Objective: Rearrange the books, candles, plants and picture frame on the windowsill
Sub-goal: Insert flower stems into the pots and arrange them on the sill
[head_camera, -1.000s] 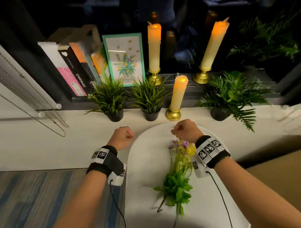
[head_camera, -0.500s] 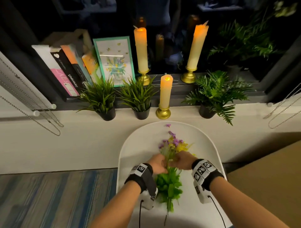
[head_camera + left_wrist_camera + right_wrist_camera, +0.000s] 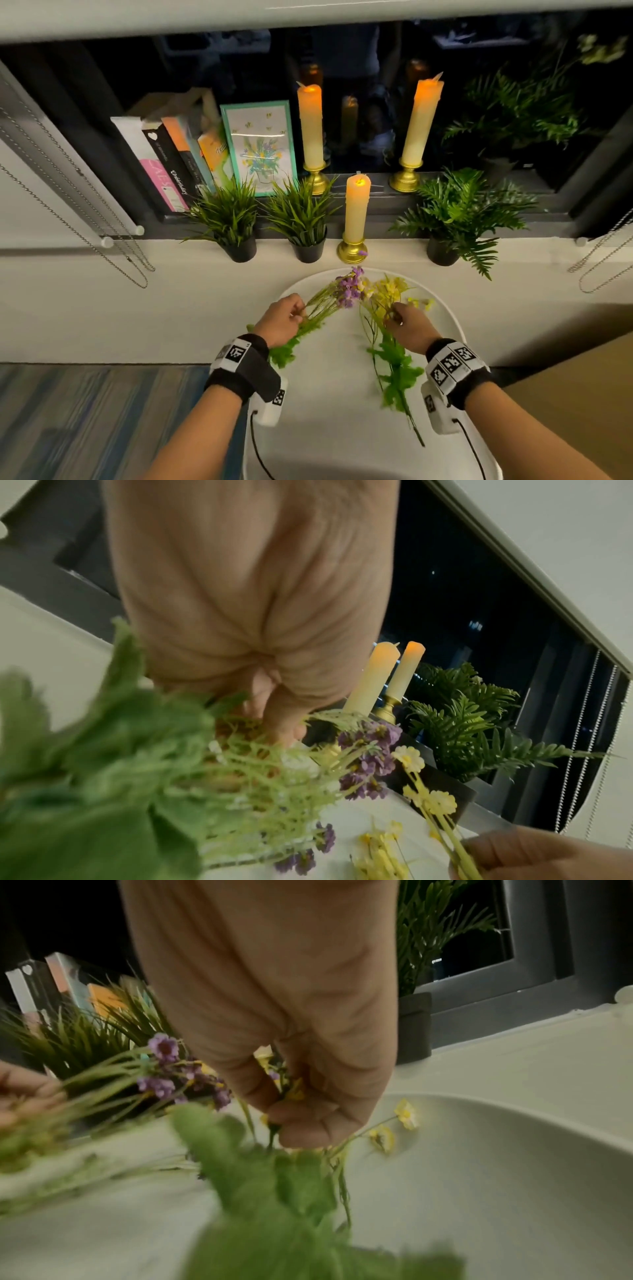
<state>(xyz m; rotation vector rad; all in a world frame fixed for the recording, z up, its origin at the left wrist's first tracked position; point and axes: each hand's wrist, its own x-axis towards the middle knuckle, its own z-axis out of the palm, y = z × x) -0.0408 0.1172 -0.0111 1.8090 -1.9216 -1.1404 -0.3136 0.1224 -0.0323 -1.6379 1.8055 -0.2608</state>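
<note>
Potted plants [image 3: 236, 219] and front candle [image 3: 355, 212] line the sill edge.

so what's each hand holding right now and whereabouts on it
The left hand grips the purple flowers by their stems, below the blooms. The right hand pinches the yellow flowers at the upper stems.

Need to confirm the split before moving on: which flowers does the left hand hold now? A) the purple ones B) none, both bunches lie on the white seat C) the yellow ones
A: the left hand grips the purple flowers; the right hand holds the yellow flowers.
</note>
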